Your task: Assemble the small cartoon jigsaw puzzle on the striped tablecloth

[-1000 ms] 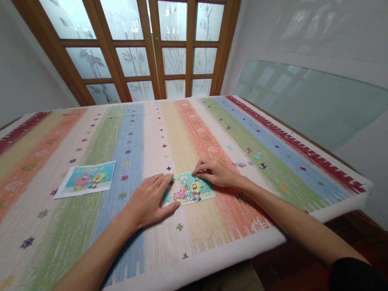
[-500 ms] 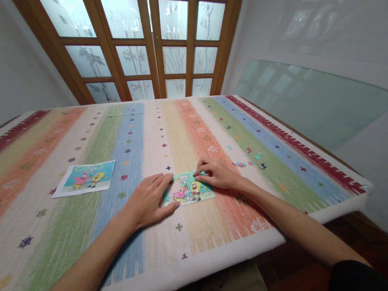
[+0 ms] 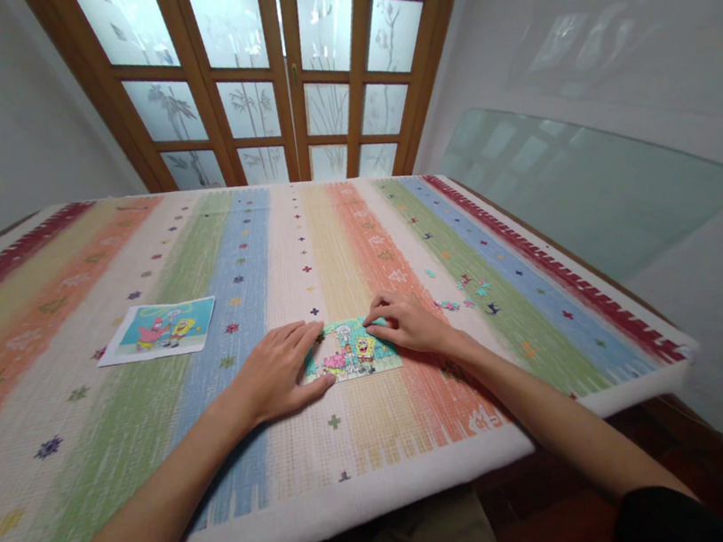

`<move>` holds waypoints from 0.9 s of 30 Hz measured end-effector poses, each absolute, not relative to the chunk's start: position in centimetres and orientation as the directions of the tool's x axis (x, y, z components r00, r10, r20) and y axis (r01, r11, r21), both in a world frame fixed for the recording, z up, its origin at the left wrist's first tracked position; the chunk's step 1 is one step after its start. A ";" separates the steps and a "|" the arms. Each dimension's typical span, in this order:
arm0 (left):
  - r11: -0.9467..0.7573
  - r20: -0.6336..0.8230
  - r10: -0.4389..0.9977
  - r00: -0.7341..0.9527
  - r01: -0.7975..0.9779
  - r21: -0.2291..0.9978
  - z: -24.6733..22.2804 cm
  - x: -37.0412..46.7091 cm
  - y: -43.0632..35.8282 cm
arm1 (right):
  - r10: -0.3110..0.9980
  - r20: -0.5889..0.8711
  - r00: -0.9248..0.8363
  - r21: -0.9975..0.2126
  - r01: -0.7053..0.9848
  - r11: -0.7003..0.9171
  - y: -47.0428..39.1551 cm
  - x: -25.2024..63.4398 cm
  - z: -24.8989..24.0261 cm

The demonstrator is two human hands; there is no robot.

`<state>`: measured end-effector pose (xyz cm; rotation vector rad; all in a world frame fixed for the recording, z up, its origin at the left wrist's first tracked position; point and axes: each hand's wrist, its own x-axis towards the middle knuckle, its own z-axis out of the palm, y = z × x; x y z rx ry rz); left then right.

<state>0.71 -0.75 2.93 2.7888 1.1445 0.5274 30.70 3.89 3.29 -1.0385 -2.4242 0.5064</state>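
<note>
A small, partly filled jigsaw puzzle (image 3: 349,358) with cartoon figures lies flat near the front of the table. My left hand (image 3: 281,370) holds its left end, fingertips at the upper edge and thumb at the lower edge. Over the puzzle's upper right part is my right hand (image 3: 405,322), its thumb and index finger closed in a pinch on a puzzle piece, mostly hidden by the fingertips. Part of the puzzle's left side shows a pale gap above the pink area.
Several loose puzzle pieces (image 3: 465,292) lie to the right of my right hand. A printed reference picture (image 3: 158,330) rests at the left. A striped cloth (image 3: 384,434) covers the table, whose front edge is close to my lap.
Both hands stay almost in place at the puzzle. My right fingertips have shifted very slightly; the view has moved a little.
</note>
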 end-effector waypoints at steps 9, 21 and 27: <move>-0.720 0.280 0.692 0.666 0.664 0.202 2.8 0.6 -0.6 | 0.715 0.263 -0.648 -0.475 0.558 0.680 4.0 31.1 3.3; -0.717 0.295 0.694 0.657 0.669 0.197 2.4 0.4 -0.5 | 0.899 0.438 -0.022 -0.490 0.833 0.258 8.6 41.4 5.0; -0.716 0.292 0.696 0.656 0.665 0.214 2.4 0.4 -0.5 | 0.956 0.289 -0.051 -0.358 0.920 0.158 9.3 44.5 4.4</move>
